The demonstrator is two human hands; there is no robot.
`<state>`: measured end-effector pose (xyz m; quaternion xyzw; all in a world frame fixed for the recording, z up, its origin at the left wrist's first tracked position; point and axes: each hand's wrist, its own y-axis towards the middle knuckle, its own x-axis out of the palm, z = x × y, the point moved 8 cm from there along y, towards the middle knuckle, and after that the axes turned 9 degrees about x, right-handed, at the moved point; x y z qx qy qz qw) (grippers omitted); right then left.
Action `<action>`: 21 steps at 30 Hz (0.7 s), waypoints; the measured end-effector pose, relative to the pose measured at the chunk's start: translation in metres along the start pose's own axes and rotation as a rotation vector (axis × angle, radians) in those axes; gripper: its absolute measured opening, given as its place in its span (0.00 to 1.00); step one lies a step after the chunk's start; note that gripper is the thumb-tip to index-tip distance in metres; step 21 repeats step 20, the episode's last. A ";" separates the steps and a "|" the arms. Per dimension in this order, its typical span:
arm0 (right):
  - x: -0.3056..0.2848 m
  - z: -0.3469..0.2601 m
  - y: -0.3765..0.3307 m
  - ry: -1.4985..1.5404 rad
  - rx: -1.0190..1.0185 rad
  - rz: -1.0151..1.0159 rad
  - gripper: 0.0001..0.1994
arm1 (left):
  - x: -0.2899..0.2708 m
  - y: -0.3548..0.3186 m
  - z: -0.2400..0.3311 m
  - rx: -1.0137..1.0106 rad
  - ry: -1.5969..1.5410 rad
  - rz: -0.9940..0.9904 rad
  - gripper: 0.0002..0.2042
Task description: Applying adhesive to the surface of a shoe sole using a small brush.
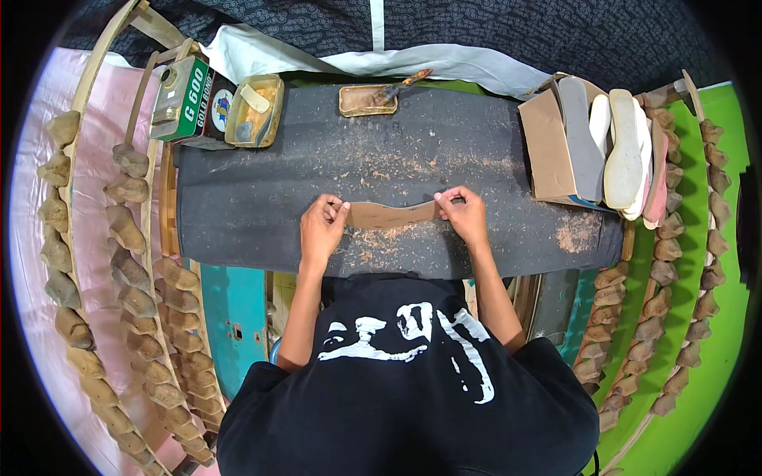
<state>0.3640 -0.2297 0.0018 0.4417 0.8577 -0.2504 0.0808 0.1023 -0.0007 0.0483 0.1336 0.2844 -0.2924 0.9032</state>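
Note:
A curved brown strip (393,216), looking like a cut piece of leather or shoe upper material, stretches between my two hands just above the near middle of the dark table. My left hand (324,226) pinches its left end between thumb and fingers. At the right end, my right hand (463,214) grips the strip the same way. The strip dips slightly along its upper edge, and its brown face is toward me. Small shavings are scattered on the tabletop beneath and around it.
The dark cloth-covered table (476,143) carries a glue tray (367,111) with a brush (409,83) at the back. A metal can (182,103) and a yellowish tub (274,119) stand back left. At right, a cardboard box (548,151) holds soles (623,159). Racks of wooden shoe lasts (131,270) flank both sides.

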 end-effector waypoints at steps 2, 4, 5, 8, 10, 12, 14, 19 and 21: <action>0.000 0.008 -0.008 0.114 0.096 -0.023 0.12 | -0.002 -0.004 -0.003 -0.033 -0.065 -0.043 0.10; -0.004 0.017 -0.013 0.097 0.116 -0.052 0.17 | -0.003 -0.011 -0.008 -0.051 -0.110 -0.056 0.10; -0.005 0.016 -0.020 0.100 0.170 -0.084 0.16 | -0.002 -0.013 -0.012 -0.069 -0.154 -0.061 0.11; -0.004 0.017 -0.033 0.158 -0.036 -0.040 0.12 | -0.006 -0.021 -0.014 0.087 -0.268 0.009 0.10; -0.001 0.015 -0.048 0.230 -0.012 -0.048 0.14 | -0.007 -0.028 -0.018 0.080 -0.354 0.038 0.11; 0.006 0.003 -0.062 0.304 0.009 -0.066 0.18 | -0.010 -0.033 -0.023 0.070 -0.433 0.078 0.15; 0.009 0.002 -0.076 0.421 0.050 -0.041 0.25 | -0.006 -0.035 -0.034 -0.001 -0.710 0.136 0.26; 0.027 0.027 -0.090 0.406 0.162 -0.136 0.26 | -0.008 -0.035 -0.063 -0.272 -0.913 0.071 0.33; 0.033 0.031 -0.091 0.414 0.208 -0.159 0.25 | -0.002 -0.033 -0.073 -0.353 -1.030 0.031 0.35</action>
